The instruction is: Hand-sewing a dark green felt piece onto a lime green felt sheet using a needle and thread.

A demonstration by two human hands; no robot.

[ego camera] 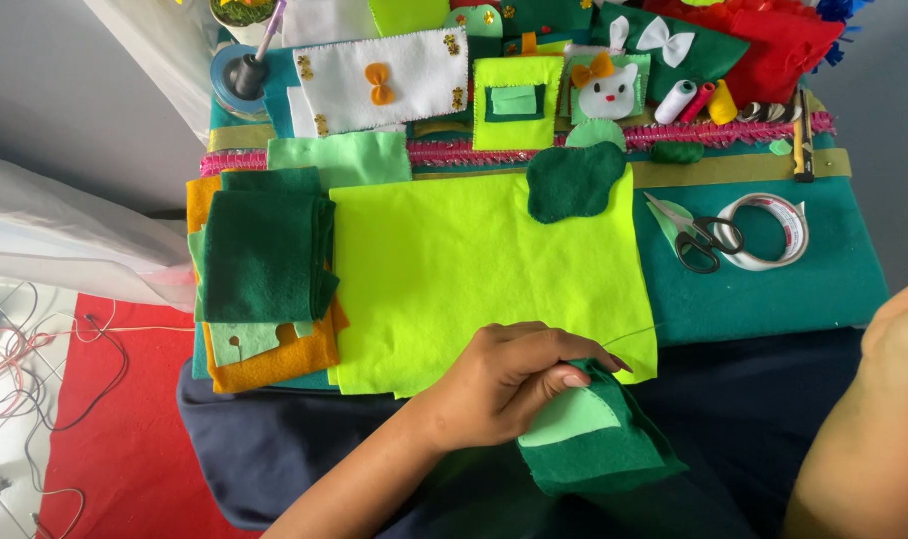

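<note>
While we look down through the head camera, we take the big neon-yellow felt sheet (474, 274) as our landmark. Just below its lower right corner our left hand (509, 384) pinches one dark green felt piece (599, 444), thumb pressed on top and fingers curled over its upper edge; one light green felt patch (571, 414) lies on that piece, and the piece overlaps the sheet's corner. One thin needle (633, 334) sticks out from the fingertips, pointing up to the right across the sheet's edge. Far right of the sheet, our right hand (898, 329) shows only at the frame edge, and we cannot tell how its fingers stand.

Left of the sheet sits one folded stack of dark green felt (264, 255) on top of one orange felt piece (274, 364). On the sheet's upper right corner rests one dark green cloud-shaped cutout (574, 182). Right of the sheet we count one pair of scissors (698, 238) touching one roll of clear tape (773, 230), both on the teal cloth (803, 284). Above the sheet we count one white felt panel (384, 80) with an orange bow, one small neon square (517, 100) with a green pocket, one cat-face patch (610, 92), and three thread spools (698, 102) side by side.
</note>
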